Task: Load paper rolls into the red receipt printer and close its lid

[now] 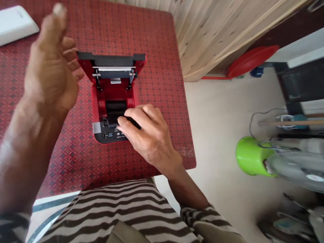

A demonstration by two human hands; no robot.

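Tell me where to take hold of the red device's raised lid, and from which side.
Take the raised lid, probably best, by the left corner of its black upper edge, coming from the left. That edge stands free, clear of the roller on the inner face, and the open left grip is right beside it.

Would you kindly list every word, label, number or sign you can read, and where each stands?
Nothing reads clearly.
Red device, black front panel: pale print and icons, too small.
White object, upper left: faint mark, too blurred.
Round pale label, far right: reddish marking, too blurred.
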